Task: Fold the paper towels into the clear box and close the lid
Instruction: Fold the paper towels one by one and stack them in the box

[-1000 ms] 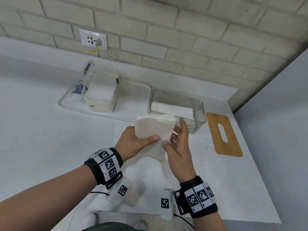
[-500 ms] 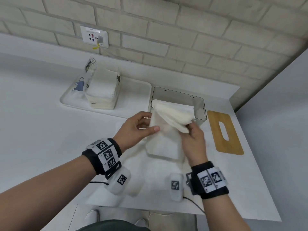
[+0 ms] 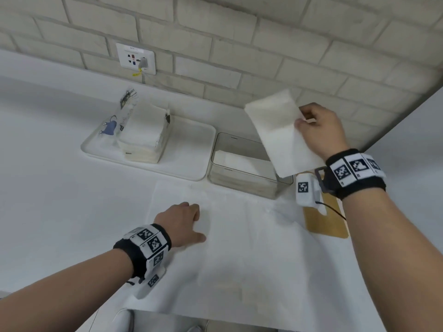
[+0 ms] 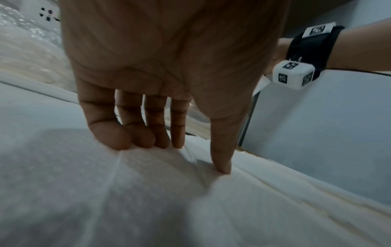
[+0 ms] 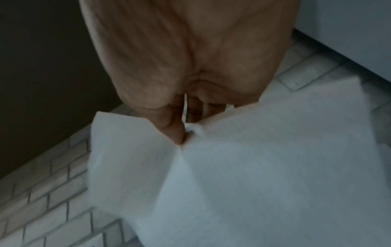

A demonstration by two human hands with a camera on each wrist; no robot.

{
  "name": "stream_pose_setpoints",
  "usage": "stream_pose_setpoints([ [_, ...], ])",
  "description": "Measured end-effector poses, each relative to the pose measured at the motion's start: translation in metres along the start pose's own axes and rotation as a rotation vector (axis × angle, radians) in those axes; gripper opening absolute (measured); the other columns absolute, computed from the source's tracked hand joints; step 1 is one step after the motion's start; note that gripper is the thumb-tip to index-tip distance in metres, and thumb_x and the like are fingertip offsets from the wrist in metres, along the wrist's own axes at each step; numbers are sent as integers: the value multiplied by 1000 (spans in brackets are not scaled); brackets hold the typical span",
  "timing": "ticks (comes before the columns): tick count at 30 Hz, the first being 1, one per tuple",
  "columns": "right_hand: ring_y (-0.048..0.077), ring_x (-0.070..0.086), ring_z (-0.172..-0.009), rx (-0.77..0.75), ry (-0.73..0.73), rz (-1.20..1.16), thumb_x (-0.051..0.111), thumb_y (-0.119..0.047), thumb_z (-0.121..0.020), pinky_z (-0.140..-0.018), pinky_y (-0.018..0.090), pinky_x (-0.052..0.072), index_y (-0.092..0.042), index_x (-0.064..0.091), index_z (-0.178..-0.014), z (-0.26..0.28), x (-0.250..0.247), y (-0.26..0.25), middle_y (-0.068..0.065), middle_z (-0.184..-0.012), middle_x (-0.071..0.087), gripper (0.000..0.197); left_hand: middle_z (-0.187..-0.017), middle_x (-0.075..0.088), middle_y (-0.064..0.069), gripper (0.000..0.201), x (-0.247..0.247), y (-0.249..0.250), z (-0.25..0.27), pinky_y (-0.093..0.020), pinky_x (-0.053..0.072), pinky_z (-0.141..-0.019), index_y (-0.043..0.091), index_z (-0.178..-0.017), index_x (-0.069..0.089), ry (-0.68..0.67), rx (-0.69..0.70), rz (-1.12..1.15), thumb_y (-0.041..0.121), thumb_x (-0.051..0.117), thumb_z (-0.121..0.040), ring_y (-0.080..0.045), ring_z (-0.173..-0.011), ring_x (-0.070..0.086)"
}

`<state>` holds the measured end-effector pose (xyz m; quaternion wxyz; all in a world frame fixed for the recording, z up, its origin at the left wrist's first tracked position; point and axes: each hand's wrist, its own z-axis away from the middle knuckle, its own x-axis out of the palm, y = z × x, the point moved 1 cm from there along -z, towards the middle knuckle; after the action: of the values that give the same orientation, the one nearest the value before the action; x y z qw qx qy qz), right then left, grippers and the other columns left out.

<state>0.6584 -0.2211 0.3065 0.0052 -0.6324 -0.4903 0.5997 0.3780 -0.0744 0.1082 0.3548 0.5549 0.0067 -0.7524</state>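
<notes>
1. Lower centre of the head view: large white paper sheet (image 3: 251, 259) spread flat on the counter, wrinkled, reaching to the near edge.
2. Left hand (image 3: 179, 220) resting on that sheet, fingers (image 4: 118, 137) straight and together, thumb apart, tips pressing the paper, gripping nothing.
3. Right of centre: wooden lid (image 3: 328, 221) flat on the counter, slot partly hidden by the right wrist camera; still off the box.
4. Middle of the frame: clear box (image 3: 239, 178) open, already part-filled with stacked white towels.
5. Above the box, upper right: folded paper towel (image 3: 280, 133) pinched at its edge between thumb and fingers of the right hand (image 3: 321, 130), hanging free.
6. Likely light, soft, limp, easily creased or torn; better held along the folded edge and lowered flat.
7. Upper left: white tray (image 3: 191, 164) touching the box, carrying an opened pack of towels (image 3: 143, 135).
8. Farthest: wall socket (image 3: 136, 58) on the brick wall.
9. Nothing seen blocking the box mouth.
</notes>
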Motion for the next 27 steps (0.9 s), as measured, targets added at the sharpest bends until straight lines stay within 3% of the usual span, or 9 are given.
stream_pose_setpoints([
  [5,13,57,-96,-91,-191,207,63,-17,-93,-82,19,36,-18,68,-122,-38,23,-2,-4,-107,65,30,-101,50,12,48,-4,-14,-1,-34,53,-82,32,-106,53,10,-46,22,57,78,-74,-14,-93,54],
  [11,17,63,-102,-112,-574,320,70,-17,-91,-86,23,42,-22,68,-121,-66,75,-2,-2,-110,67,30,-89,52,14,27,-6,-16,4,-22,37,-60,31,-90,50,40,-69,79,38,74,-81,-6,-74,49],
  [14,20,65,-105,-131,-710,383,71,-16,-89,-89,27,47,-23,69,-114,-73,98,2,1,-110,70,27,-90,58,13,23,-6,-14,7,-24,44,-64,32,-102,56,93,-99,121,31,69,-83,-14,-78,58],
  [16,21,65,-105,-134,-749,408,72,-16,-88,-90,28,47,-23,69,-114,-75,108,5,0,-107,69,27,-94,62,11,24,-6,-15,9,-25,47,-67,32,-108,56,124,-101,132,30,65,-86,-17,-80,61],
  [19,20,65,-102,-133,-788,431,72,-15,-88,-86,26,45,-24,69,-112,-79,117,11,-3,-102,67,25,-85,59,10,11,-7,-14,10,-25,39,-60,32,-94,50,178,-90,89,31,60,-90,-18,-72,56],
  [23,15,62,-98,-113,-823,450,73,-18,-90,-83,23,40,-22,69,-115,-81,121,17,-3,-106,67,25,-72,51,9,9,-8,-10,10,-24,31,-51,26,-83,50,224,-97,73,28,55,-91,-17,-64,50],
  [27,17,65,-108,-88,-870,506,73,-23,-90,-96,30,48,-23,70,-119,-82,126,20,-3,-115,71,29,-73,51,10,20,-9,-11,7,-25,32,-54,30,-73,43,207,-113,106,27,55,-88,-19,-69,52],
])
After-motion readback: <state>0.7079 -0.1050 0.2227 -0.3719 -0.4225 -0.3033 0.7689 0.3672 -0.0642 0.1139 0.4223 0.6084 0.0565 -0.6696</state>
